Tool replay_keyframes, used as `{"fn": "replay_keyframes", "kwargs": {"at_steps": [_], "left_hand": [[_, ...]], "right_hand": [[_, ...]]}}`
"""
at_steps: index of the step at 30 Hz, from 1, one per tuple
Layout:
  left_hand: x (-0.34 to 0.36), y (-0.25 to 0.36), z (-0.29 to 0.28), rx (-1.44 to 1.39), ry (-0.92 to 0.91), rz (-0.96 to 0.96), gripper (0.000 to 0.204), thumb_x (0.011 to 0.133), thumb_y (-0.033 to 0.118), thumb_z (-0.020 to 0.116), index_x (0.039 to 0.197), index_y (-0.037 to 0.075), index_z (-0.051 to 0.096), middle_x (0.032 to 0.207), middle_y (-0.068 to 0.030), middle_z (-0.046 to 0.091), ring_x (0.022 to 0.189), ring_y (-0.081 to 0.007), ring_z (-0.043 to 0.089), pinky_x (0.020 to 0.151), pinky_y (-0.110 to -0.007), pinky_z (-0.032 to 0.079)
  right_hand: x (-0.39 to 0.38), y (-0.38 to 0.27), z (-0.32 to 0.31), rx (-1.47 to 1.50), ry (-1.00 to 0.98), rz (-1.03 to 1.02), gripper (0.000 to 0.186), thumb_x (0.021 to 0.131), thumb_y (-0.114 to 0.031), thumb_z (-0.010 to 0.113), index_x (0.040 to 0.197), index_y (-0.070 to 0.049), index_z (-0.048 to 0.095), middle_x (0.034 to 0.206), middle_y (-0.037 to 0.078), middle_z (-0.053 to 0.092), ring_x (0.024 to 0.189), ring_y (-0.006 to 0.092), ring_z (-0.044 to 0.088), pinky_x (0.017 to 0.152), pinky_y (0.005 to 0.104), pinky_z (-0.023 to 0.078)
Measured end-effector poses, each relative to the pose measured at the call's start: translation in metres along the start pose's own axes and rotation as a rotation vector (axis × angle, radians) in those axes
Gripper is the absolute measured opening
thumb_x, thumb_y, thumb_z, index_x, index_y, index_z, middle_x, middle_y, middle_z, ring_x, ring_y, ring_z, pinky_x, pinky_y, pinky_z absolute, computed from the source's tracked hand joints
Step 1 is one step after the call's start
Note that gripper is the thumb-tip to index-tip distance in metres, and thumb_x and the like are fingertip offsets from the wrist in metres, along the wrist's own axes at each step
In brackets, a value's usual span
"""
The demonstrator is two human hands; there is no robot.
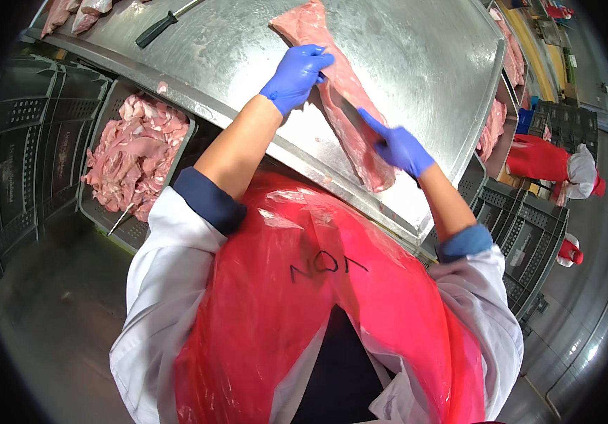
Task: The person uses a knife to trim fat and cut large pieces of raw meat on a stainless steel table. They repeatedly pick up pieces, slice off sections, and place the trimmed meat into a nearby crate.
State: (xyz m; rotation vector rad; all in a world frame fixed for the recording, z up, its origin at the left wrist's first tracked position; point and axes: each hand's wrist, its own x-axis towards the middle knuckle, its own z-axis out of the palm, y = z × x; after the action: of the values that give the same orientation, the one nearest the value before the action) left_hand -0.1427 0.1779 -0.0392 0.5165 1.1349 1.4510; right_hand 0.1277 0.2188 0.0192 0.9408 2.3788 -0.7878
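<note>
A long strip of pale pink meat (353,141) lies diagonally on a steel work table (427,85). My left hand (297,74), in a blue glove, grips the meat's near edge at its upper part. My right hand (399,148), also blue-gloved, is closed on a knife (350,109) at the lower part of the meat, its index finger stretched along the knife. The blade points up-left toward my left hand, against or in the meat; its exact edge is hard to make out.
A black-handled tool (155,31) and more meat (88,14) lie upper left. A crate of meat pieces (134,152) stands left, beside stacked grey crates (18,148). Meat trays (491,131) and crates (523,247) are at right, with co-workers in red and white (537,159) beyond.
</note>
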Motion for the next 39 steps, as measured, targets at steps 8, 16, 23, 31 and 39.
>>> {"fn": "replay_keyframes", "kwargs": {"at_steps": [8, 16, 23, 31, 39], "left_hand": [[-0.016, 0.02, -0.014, -0.203, -0.052, 0.095, 0.014, 0.092, 0.014, 0.068, 0.099, 0.002, 0.066, 0.089, -0.0005, 0.063, 0.075, -0.0084, 0.058, 0.063, -0.021, 0.047], [-0.05, 0.049, 0.04, -0.282, 0.142, 0.142, 0.003, 0.091, 0.007, 0.066, 0.089, 0.007, 0.064, 0.077, 0.0008, 0.059, 0.068, -0.0089, 0.056, 0.058, -0.024, 0.044], [-0.044, 0.045, -0.002, -0.512, -0.164, 0.137, 0.014, 0.096, 0.008, 0.061, 0.102, -0.004, 0.062, 0.094, -0.0091, 0.066, 0.081, -0.0166, 0.066, 0.083, -0.027, 0.057], [-0.072, 0.065, -0.071, -0.595, 0.193, 0.143, 0.019, 0.098, 0.006, 0.057, 0.11, -0.008, 0.059, 0.094, -0.0129, 0.064, 0.085, -0.0232, 0.065, 0.076, -0.03, 0.057], [-0.094, 0.124, -0.043, -0.349, 0.019, 0.236, 0.014, 0.098, 0.012, 0.056, 0.105, 0.003, 0.064, 0.092, -0.0088, 0.07, 0.078, -0.0199, 0.068, 0.061, -0.028, 0.055]], "right_hand": [[-0.007, 0.006, 0.003, 0.05, -0.025, -0.123, 0.081, 0.089, -0.011, 0.056, 0.158, -0.04, 0.025, 0.082, 0.024, 0.068, 0.069, 0.0355, 0.068, 0.075, 0.0407, 0.054], [0.007, -0.017, -0.012, 0.044, -0.113, -0.091, 0.078, 0.088, -0.011, 0.057, 0.157, -0.038, 0.032, 0.083, 0.018, 0.068, 0.067, 0.0292, 0.066, 0.074, 0.0397, 0.054], [-0.016, -0.005, 0.015, 0.049, -0.12, -0.204, 0.079, 0.088, -0.012, 0.051, 0.159, -0.036, 0.024, 0.087, 0.025, 0.069, 0.072, 0.038, 0.069, 0.075, 0.0452, 0.055], [-0.084, 0.033, 0.069, 0.015, -0.038, -0.193, 0.078, 0.091, -0.014, 0.054, 0.16, -0.033, 0.021, 0.08, 0.028, 0.066, 0.073, 0.0443, 0.067, 0.068, 0.0517, 0.052], [-0.088, 0.02, 0.092, 0.026, -0.064, -0.154, 0.077, 0.094, -0.014, 0.054, 0.16, -0.032, 0.018, 0.084, 0.029, 0.067, 0.073, 0.0462, 0.066, 0.069, 0.0524, 0.051]]}}
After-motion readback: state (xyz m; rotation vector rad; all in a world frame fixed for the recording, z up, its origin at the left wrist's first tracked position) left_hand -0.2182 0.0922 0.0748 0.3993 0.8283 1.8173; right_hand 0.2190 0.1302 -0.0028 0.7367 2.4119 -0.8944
